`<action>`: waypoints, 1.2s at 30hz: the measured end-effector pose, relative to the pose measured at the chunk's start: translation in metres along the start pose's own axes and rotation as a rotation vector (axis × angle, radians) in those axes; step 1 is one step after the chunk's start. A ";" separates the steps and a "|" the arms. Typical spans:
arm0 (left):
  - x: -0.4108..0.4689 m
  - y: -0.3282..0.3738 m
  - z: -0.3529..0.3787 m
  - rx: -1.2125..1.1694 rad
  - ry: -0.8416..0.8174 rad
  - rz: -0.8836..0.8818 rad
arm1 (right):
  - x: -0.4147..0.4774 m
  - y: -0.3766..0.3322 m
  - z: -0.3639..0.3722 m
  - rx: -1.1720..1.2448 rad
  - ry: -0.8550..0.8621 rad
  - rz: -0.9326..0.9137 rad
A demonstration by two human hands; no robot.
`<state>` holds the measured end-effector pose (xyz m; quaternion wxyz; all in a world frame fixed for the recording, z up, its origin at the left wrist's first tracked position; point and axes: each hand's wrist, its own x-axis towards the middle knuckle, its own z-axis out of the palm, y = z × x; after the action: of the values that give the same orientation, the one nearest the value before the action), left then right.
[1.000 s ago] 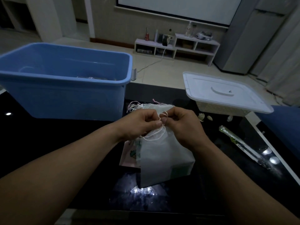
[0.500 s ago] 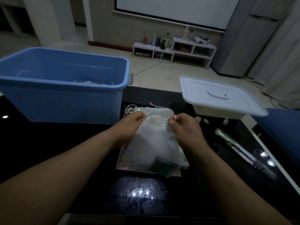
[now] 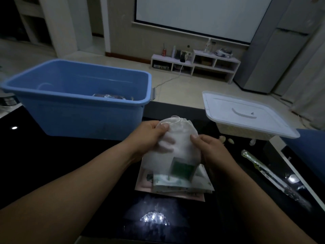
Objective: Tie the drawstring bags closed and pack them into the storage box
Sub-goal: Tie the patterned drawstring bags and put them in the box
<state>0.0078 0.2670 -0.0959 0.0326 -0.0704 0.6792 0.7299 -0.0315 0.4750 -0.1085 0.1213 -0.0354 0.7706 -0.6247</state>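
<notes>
**Gripping a bag with both hands**

Holding the white bag [image 3: 179, 148] between the left hand [image 3: 149, 136] and the right hand [image 3: 209, 148], fingers curling round its sides, thumbs pressing on its front. Showing the bag's gathered mouth and cord just beyond the thumbs, something green inside near its blurred bottom. Hanging it over a stack [image 3: 175, 186] of flat packets lying on the black tabletop [image 3: 52, 155] just nearer than the hands; touching or not, impossible to tell. Leaving the blue box [image 3: 84, 118] open beyond and left of the left hand, something dark lying inside, and a lidded white basket [image 3: 246, 113] beyond and right of the right hand.
</notes>
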 end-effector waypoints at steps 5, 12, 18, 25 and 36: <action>-0.007 0.018 -0.013 -0.035 0.092 0.175 | 0.000 -0.016 0.023 -0.007 0.103 -0.017; -0.011 0.075 -0.071 -0.458 0.337 0.371 | 0.049 -0.136 0.084 0.040 0.136 -0.237; -0.014 0.078 -0.119 -0.173 0.938 0.559 | 0.115 -0.200 0.159 -0.030 0.080 -0.197; -0.011 0.074 -0.118 0.015 0.939 0.574 | 0.149 -0.170 0.167 -0.570 0.247 -0.311; -0.002 0.034 -0.019 0.420 0.378 0.456 | 0.046 -0.069 0.025 -0.476 0.202 -0.206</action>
<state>0.0061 0.2456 -0.0629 -0.2433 -0.0426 0.8065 0.5372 -0.0773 0.4270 -0.0527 -0.0320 -0.0785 0.8963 -0.4354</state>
